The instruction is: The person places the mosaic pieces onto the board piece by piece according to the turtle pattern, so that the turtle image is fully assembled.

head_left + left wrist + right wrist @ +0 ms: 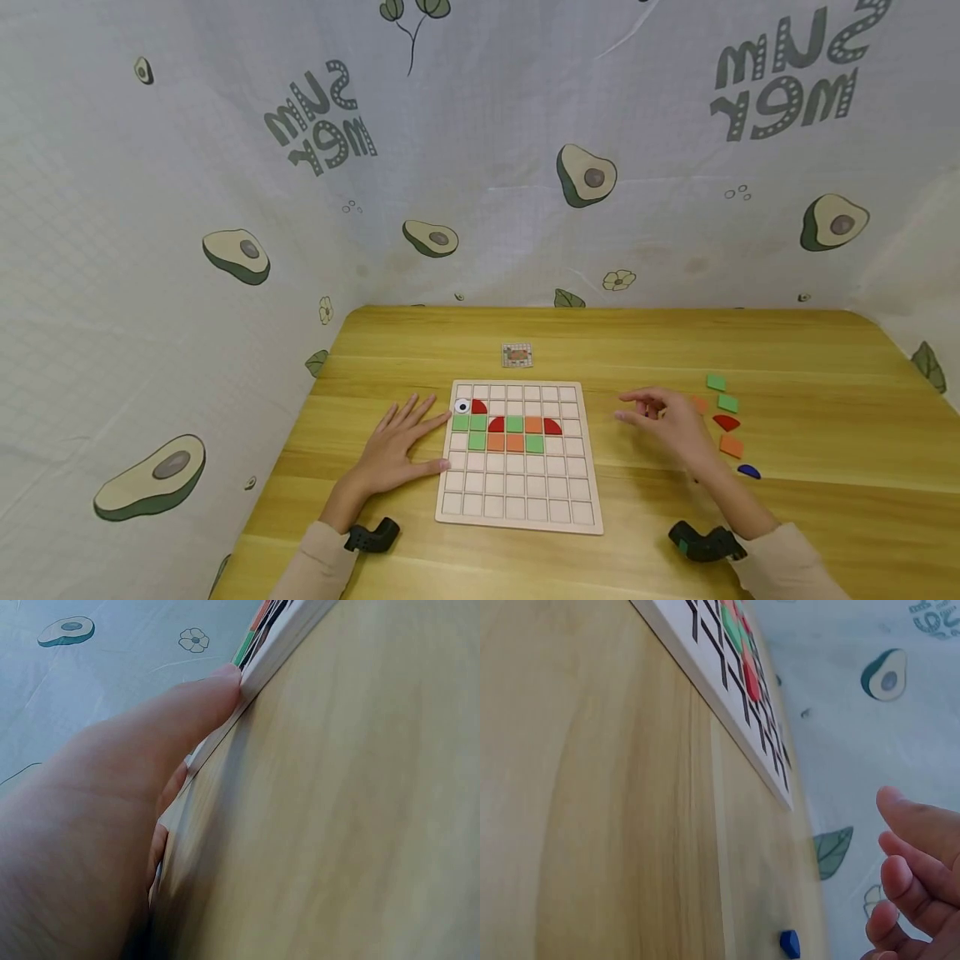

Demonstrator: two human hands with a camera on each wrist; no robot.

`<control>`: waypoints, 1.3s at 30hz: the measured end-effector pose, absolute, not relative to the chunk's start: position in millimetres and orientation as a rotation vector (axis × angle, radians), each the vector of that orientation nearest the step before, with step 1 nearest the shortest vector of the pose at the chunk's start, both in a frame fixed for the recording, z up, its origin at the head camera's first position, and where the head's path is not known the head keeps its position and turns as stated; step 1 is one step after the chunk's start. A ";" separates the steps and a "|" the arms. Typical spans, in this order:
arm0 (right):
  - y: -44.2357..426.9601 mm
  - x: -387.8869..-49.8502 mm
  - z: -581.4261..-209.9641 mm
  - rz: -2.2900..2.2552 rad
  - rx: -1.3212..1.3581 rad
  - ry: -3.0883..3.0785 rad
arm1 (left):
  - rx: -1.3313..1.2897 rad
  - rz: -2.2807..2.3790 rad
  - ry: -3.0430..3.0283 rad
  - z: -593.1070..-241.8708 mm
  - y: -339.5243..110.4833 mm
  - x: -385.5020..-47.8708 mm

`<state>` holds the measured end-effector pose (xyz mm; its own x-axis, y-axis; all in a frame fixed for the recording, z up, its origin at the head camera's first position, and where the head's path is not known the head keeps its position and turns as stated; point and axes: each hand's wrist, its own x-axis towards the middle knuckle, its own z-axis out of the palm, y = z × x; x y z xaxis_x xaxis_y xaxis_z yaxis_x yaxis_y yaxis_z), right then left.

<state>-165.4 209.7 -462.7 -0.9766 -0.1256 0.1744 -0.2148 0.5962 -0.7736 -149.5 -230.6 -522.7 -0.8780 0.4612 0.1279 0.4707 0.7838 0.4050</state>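
A pale wooden grid board (517,487) lies on the table, with several green, orange and red pieces and a round eye piece (462,407) set in its cells. My left hand (393,450) rests spread at the board's left edge, its thumb touching that edge in the left wrist view. To the right of the board, my right hand (667,425) hovers over the table with thumb and fingers apart. No piece shows in its grasp in the right wrist view. A small blue piece (789,943) lies on the table near those fingers, mostly hidden by them in the head view.
Loose pieces lie right of my right hand: green squares (716,382), a red quarter-round (726,422), an orange square (731,446) and a blue half-round (748,472). A small picture card (517,355) lies behind the board. A printed curtain (480,167) hangs beyond the table.
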 end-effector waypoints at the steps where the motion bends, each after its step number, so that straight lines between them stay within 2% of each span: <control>1: 214.5 -165.5 -461.8 1.324 0.283 -2.699 | -0.766 -0.678 -2.955 -522.2 -230.5 -149.3; 17: 287.6 -167.7 -476.9 1.209 0.073 -2.630 | -0.767 -0.692 -2.943 -522.2 -230.4 -147.9; 39: 312.4 -170.2 -494.9 1.046 0.030 -2.755 | -0.774 -0.691 -2.954 -521.6 -230.6 -148.9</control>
<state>-170.2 312.4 -494.9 -0.9809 0.0498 0.1882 -0.0876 0.7502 -0.6553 -148.9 -230.6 -521.6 -0.8778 0.4640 0.1188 0.4685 0.7804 0.4141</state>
